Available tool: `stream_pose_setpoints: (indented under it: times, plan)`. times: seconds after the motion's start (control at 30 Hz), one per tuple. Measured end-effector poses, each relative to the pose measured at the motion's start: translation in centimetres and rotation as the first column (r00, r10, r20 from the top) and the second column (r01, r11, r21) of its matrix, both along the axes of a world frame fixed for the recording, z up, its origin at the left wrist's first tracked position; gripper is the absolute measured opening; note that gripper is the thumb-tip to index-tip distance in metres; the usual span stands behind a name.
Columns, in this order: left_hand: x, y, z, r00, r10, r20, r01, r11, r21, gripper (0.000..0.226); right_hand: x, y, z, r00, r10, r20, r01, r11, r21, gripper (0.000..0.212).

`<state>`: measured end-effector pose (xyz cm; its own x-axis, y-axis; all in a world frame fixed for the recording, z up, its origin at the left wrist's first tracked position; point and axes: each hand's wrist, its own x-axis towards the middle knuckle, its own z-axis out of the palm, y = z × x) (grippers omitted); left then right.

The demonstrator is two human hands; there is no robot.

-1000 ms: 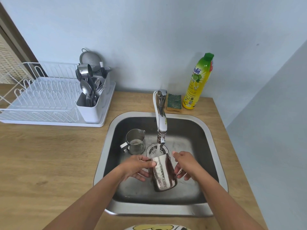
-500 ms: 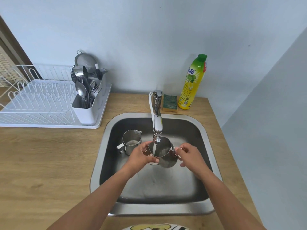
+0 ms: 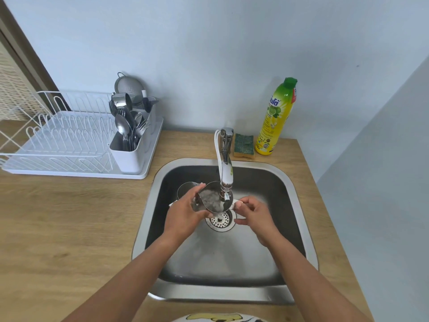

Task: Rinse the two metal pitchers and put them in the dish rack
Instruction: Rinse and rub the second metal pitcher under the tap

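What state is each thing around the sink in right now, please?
held pitcher: under the faucet, water churning inside.
second pitcher: upright in the sink, unheld.
left hand: grips the held pitcher's body.
right hand: holds its handle.
faucet: running.
dish rack: cutlery only, no pitcher.
soap bottle: upright, capped.
sponge: lying on the counter.

Mirror-bright steel on the pitcher [image 3: 210, 201]. Chrome on the tap [image 3: 225, 159] (lower spout glossy white). Duller brushed steel across the sink [image 3: 220, 296]. Matt wood grain on the counter [image 3: 69, 228]. White coated wire over smooth plastic for the rack [image 3: 69, 138]. Shiny metal cutlery [image 3: 124, 126]. Glossy plastic bottle [image 3: 276, 122]; rough, fibrous sponge [image 3: 243, 145].
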<state>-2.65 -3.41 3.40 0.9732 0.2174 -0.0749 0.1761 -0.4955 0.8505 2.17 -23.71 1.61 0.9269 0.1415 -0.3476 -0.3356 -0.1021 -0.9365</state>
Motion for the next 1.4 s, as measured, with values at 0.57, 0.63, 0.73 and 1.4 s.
stream_pose_setpoints:
  times: [0.57,0.63,0.73,1.4]
  plan:
    - [-1.7,1.8,0.7,0.979,-0.022,-0.201,0.007,0.997,-0.077,0.034,-2.9,0.2,0.2,0.969,0.167,-0.185,-0.195,0.97,-0.148,0.028]
    - [-1.9,1.5,0.4,0.971,-0.032,-0.238,0.004,0.993,-0.119,0.027,-3.0,-0.2,0.5,0.967,0.168,-0.189,-0.206,0.957,-0.203,0.028]
    - [-2.3,0.9,-0.1,0.95,-0.06,-0.308,-0.014,0.972,-0.233,0.029,-3.0,-1.1,0.9,0.97,0.16,-0.181,-0.207,0.939,-0.275,0.027]
    - [0.6,-2.7,-1.5,0.934,-0.205,-0.294,0.034,0.868,-0.495,0.058,-1.6,-4.2,3.1,0.998,0.054,-0.009,-0.053,0.905,-0.422,0.018]
